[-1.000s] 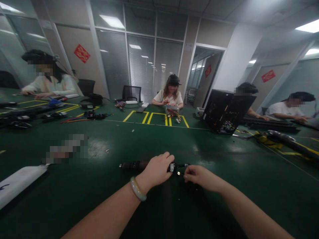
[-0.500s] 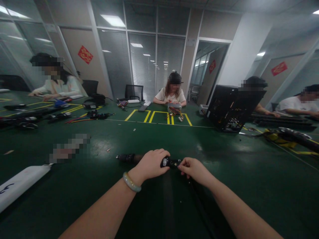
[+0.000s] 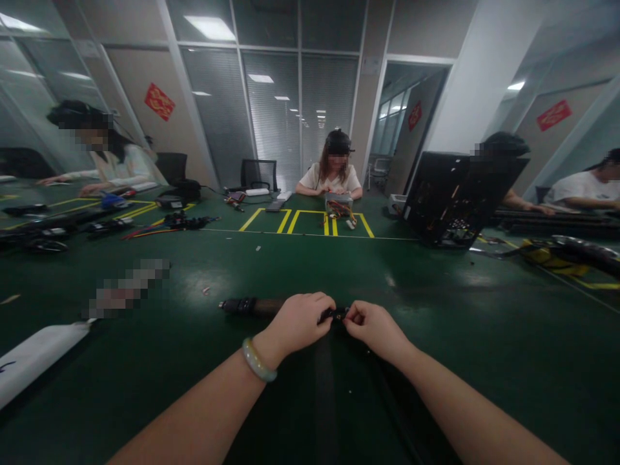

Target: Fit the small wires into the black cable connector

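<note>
A dark cylindrical device [image 3: 239,305] with a ringed black end and a brownish shaft lies along the green table. My left hand [image 3: 303,320], a bangle on its wrist, is wrapped over its right part from above. At that end, a small black piece [image 3: 338,316] with a tiny gold spot shows between my two hands. My right hand [image 3: 372,326] pinches at this piece with thumb and forefinger; what lies in the pinch is too small to tell.
At the left lies a white-handled tool [image 3: 48,355], its upper part blurred out. A black computer case [image 3: 455,206] stands at the far right. Beyond the yellow tape, a co-worker [image 3: 332,168] sits behind a box with coloured wires [image 3: 341,205]. Black parts [image 3: 186,221] with wires lie far left.
The black piece between my hands has turned, and its white label no longer shows. My right fingers have closed in nearer to my left hand. The view has tilted slightly.
</note>
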The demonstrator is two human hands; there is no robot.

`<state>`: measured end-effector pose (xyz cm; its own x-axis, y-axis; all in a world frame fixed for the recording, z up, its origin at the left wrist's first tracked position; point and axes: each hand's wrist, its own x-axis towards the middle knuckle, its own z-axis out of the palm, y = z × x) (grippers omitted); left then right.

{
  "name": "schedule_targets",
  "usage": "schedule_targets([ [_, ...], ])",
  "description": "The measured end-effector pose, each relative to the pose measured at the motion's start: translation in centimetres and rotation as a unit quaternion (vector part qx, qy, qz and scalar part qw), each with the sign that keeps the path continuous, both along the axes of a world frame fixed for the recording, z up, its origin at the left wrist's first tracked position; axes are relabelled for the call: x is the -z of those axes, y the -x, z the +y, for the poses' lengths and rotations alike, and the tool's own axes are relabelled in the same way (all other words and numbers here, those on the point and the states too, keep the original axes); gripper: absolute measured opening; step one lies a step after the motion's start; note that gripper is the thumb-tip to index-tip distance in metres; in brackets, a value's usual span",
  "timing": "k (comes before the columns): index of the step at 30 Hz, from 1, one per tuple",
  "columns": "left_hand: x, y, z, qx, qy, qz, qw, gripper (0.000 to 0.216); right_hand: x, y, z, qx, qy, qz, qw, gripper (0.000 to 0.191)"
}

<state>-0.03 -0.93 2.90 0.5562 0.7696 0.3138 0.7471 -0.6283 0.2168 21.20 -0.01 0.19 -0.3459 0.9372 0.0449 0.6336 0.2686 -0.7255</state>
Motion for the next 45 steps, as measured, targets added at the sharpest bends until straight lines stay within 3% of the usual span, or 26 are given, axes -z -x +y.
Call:
schedule_targets([
  [12,0.1,-0.8,-0.2,-0.007,-0.005,0.046,0.999,0.006,0.6,-0.1,-0.1,-0.017,-0.025,0.003,1.0,0.007],
  [20,0.4,-0.5,-0.5,0.005,-0.014,0.027,1.0,0.025,0.7,0.0,-0.1,-0.013,-0.026,0.004,1.0,0.006],
  [31,0.9,-0.3,0.0,0.004,-0.009,0.016,1.0,0.025,0.0,0.2,-0.4,-0.008,-0.031,-0.038,0.999,0.008],
  [45,0.7,-0.7,0.0,-0.01,-0.003,0.018,1.0,0.009,0.2,0.0,-0.4,-0.01,-0.014,0.007,1.0,0.008],
])
